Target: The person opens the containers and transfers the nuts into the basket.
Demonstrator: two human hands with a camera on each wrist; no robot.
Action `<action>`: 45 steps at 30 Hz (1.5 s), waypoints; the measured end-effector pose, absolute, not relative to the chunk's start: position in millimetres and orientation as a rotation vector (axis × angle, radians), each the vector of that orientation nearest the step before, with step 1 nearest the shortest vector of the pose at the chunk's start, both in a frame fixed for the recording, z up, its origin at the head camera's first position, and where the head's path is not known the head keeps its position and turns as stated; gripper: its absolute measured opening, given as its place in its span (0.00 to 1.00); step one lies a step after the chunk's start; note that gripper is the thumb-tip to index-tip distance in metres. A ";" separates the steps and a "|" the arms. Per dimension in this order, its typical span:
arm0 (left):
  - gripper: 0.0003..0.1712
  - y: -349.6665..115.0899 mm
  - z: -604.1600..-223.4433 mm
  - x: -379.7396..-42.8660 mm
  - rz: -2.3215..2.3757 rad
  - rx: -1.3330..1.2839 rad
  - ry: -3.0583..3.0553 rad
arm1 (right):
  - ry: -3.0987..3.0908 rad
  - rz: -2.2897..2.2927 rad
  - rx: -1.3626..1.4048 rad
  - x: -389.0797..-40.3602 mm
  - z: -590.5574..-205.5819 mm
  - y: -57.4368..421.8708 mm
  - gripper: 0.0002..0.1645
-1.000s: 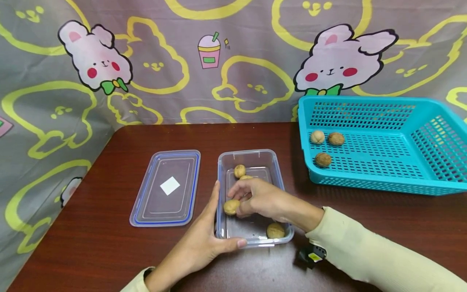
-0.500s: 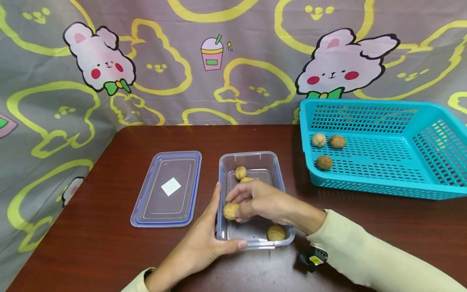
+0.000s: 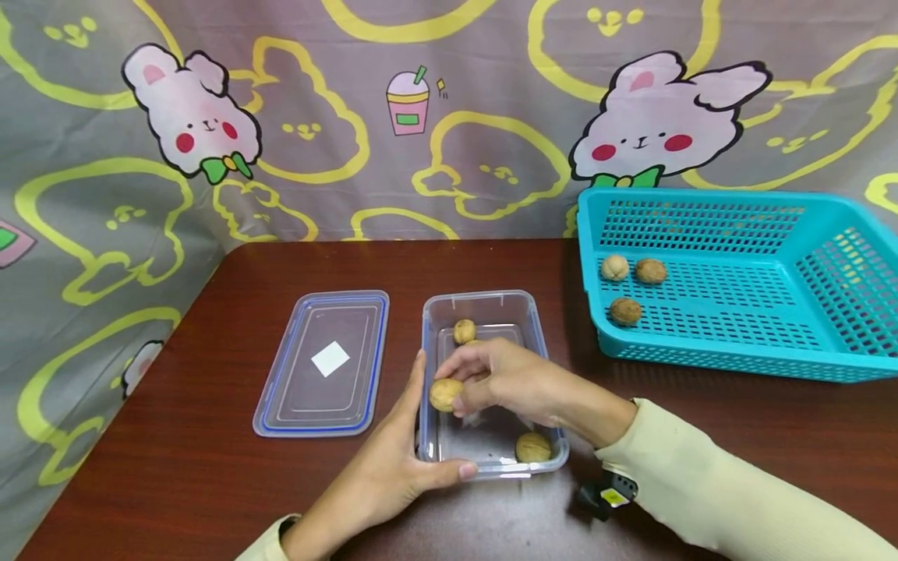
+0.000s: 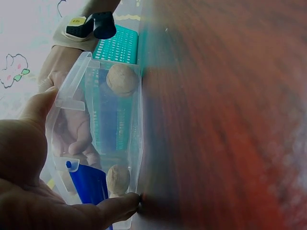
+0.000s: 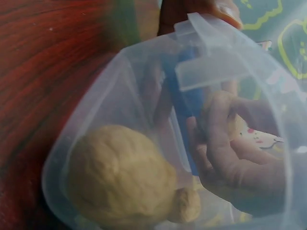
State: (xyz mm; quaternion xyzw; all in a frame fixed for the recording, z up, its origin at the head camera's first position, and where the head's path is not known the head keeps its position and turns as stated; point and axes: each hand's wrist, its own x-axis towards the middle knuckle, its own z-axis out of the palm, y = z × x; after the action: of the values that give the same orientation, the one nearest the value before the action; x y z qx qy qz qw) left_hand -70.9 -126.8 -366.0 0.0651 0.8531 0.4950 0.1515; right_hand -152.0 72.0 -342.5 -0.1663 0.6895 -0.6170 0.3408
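Note:
A clear plastic container [image 3: 484, 449] stands in the middle of the table. My left hand [image 3: 382, 471] holds it at the near left corner, thumb on the front rim and fingers along the left wall. Inside it, my right hand [image 3: 515, 382] pinches a walnut [image 3: 445, 395] between thumb and fingers, close to the left wall. One walnut [image 3: 533, 448] lies in the near right corner, large in the right wrist view, and another walnut [image 3: 464, 331] sits toward the far end. A further walnut behind the right hand is mostly hidden.
Left of the container lies its flat lid [image 3: 326, 397], with a blue seal and a white sticker. A turquoise basket [image 3: 730, 312] at the back right holds several walnuts [image 3: 626, 312]. A patterned cloth [image 3: 337, 210] hangs behind the table.
The right hand has shifted slightly toward the container's far end with the walnut, covering more of the walnut behind it. The left hand keeps its grip on the container.

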 end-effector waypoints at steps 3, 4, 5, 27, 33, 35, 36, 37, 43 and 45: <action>0.81 -126.5 -365.8 -70.9 1.414 0.190 2.455 | 1.814 -1.607 -0.444 -153.3 -336.9 76.8 0.25; 0.81 -126.4 -365.8 -70.9 1.413 0.192 2.457 | 1.822 -1.606 -0.443 -153.7 -335.0 78.5 0.25; 0.81 -126.4 -365.7 -71.0 1.414 0.194 2.457 | 1.832 -1.603 -0.441 -154.3 -333.5 80.5 0.25; 0.82 -126.2 -367.5 -72.2 1.441 0.198 2.454 | 2.079 -1.581 -0.456 -160.2 -273.8 139.6 0.22; 0.82 -125.3 -367.8 -72.4 1.455 0.195 2.451 | 2.117 -1.581 -0.437 -172.8 -254.2 172.6 0.23; 0.82 -125.1 -367.7 -72.5 1.456 0.200 2.453 | 2.110 -1.589 -0.440 -182.0 -250.1 188.7 0.23; 0.82 -125.2 -367.7 -72.4 1.457 0.208 2.455 | 2.097 -1.600 -0.450 -187.9 -248.6 197.8 0.22; 0.82 -125.1 -367.6 -72.5 1.458 0.210 2.456 | 2.103 -1.600 -0.441 -193.3 -247.0 206.6 0.21; 0.81 -125.2 -366.2 -72.0 1.478 0.236 2.456 | 2.051 -1.679 -0.430 -231.9 -246.3 260.2 0.22; 0.81 -125.1 -365.8 -71.8 1.482 0.238 2.455 | 1.972 -1.733 -0.451 -245.4 -248.1 276.3 0.24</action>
State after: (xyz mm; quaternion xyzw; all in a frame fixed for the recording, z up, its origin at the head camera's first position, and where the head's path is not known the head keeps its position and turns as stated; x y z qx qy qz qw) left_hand -71.8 -125.1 -365.8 0.0819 0.8458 0.5105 0.1320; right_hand -245.4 276.3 -248.1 -0.1647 0.7191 -0.6323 0.2366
